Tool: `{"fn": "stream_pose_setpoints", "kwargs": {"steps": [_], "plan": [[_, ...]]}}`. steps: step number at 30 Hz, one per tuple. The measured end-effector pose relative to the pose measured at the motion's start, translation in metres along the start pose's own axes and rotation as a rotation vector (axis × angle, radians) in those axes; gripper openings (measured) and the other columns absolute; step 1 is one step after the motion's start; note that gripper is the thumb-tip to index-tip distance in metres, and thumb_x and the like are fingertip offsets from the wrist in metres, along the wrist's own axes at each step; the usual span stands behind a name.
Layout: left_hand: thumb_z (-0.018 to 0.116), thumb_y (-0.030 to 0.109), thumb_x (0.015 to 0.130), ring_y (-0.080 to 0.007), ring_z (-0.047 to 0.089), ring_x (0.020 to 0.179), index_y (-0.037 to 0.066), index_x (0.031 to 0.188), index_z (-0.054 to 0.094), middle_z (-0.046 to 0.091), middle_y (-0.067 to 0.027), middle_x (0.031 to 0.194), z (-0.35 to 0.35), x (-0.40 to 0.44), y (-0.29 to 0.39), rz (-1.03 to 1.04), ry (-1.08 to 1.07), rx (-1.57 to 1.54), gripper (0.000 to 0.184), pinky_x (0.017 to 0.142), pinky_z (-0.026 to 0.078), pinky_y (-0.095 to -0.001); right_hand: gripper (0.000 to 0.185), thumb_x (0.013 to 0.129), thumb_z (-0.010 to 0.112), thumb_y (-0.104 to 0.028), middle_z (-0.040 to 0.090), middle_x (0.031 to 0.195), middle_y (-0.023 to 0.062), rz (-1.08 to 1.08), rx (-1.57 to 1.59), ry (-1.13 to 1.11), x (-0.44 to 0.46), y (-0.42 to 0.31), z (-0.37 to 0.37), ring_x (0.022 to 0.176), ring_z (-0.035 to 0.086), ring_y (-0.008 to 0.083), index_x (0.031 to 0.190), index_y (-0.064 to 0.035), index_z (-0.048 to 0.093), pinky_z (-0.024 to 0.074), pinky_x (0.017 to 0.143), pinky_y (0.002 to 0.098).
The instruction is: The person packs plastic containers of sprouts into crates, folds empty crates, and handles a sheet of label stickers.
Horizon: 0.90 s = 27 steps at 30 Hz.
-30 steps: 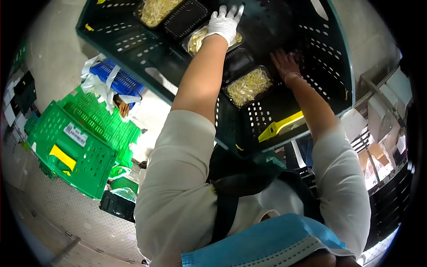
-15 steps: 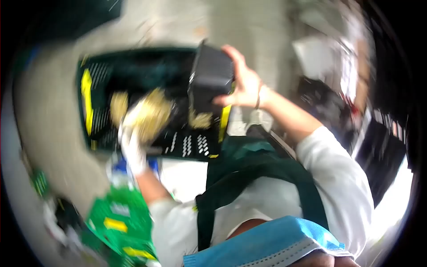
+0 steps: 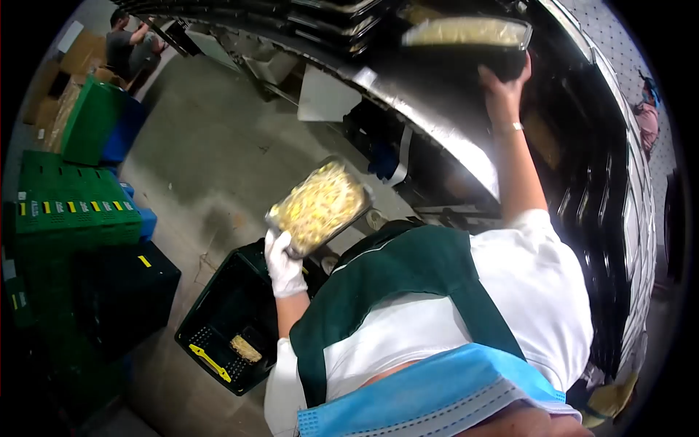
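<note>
My gloved left hand (image 3: 282,264) grips the lower left side of a black tray of bean sprouts (image 3: 320,204), held up over the floor. My bare right hand (image 3: 504,91) holds a second tray of bean sprouts (image 3: 467,32) by its right end, above a dark metal surface (image 3: 455,91). Below my left hand stands a dark green crate (image 3: 218,306) on the floor, with a small sprout tray (image 3: 246,348) lying in it and a yellow strip on its side.
Stacked black trays (image 3: 331,25) rise at the top, and more stacks line the right. Green crates (image 3: 73,197) and a dark crate (image 3: 135,288) stand at left. Another person (image 3: 124,49) is at the upper left. A white board (image 3: 328,95) juts beside the metal surface.
The view has swung from the crate to the metal surface. Both hands have come out of the crate, each with a tray of sprouts; the right hand has reached forward.
</note>
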<state>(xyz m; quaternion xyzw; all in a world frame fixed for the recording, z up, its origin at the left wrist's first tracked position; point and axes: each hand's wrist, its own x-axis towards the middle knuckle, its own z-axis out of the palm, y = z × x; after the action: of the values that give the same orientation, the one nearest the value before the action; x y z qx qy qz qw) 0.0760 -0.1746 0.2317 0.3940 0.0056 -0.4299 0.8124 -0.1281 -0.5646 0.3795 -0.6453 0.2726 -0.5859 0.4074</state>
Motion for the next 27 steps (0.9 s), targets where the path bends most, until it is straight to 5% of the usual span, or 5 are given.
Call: {"fn": "stream_pose_setpoints", "kwargs": {"steps": [4,13,17,23,27], "plan": [[0.045,0.001,0.070,-0.0213,0.053,0.095,-0.006,0.110,0.041,0.051,-0.0145,0.106,0.115,0.052,-0.025,-0.038,-0.173,0.088,0.041,0.083,0.043,-0.0316,0.101,0.056,0.079,-0.020,0.036,0.113,0.0168,-0.265,-0.222,0.125,0.071,0.091,0.009,0.102,0.040,0.0237,0.123,-0.0019,0.006,0.0350,0.088,0.0319],[0.050,-0.002,0.073,-0.0061,0.047,0.061,0.008,0.070,0.045,0.049,0.0017,0.068,0.188,0.110,-0.025,-0.007,-0.259,0.164,0.011,0.060,0.042,-0.0196,0.089,0.054,0.076,-0.039,0.040,0.113,0.0226,0.004,-0.565,0.153,0.010,0.076,-0.015,0.108,0.038,0.0316,0.116,0.0062,0.031,0.0328,0.091,0.0380],[0.051,0.002,0.076,-0.0047,0.047,0.061,0.007,0.075,0.049,0.051,0.0025,0.070,0.205,0.122,-0.025,0.043,-0.200,0.314,0.006,0.059,0.041,-0.0183,0.029,0.078,0.060,-0.022,0.053,0.077,0.0012,0.759,0.097,-0.686,-0.074,0.030,-0.040,0.059,0.052,0.0076,0.097,-0.0033,0.047,0.0422,0.056,0.0202],[0.055,0.017,0.079,-0.0102,0.052,0.085,0.007,0.085,0.051,0.054,-0.0032,0.089,0.275,0.120,-0.023,0.031,-0.568,0.145,0.013,0.073,0.040,-0.0228,0.024,0.075,0.056,-0.005,0.043,0.065,-0.0056,0.466,0.527,-0.016,-0.070,0.008,-0.060,0.060,0.042,0.0021,0.066,-0.0122,0.035,0.0349,0.054,0.0164],[0.051,0.037,0.083,-0.0140,0.056,0.079,0.004,0.087,0.052,0.058,-0.0088,0.091,0.340,0.164,-0.050,-0.052,-0.623,0.587,0.034,0.064,0.041,-0.0242,0.011,0.078,0.050,-0.002,0.058,0.084,0.0075,0.274,0.701,0.294,-0.040,0.006,-0.125,0.077,0.058,0.0163,0.089,-0.0031,0.052,0.0486,0.069,0.0293]]}}
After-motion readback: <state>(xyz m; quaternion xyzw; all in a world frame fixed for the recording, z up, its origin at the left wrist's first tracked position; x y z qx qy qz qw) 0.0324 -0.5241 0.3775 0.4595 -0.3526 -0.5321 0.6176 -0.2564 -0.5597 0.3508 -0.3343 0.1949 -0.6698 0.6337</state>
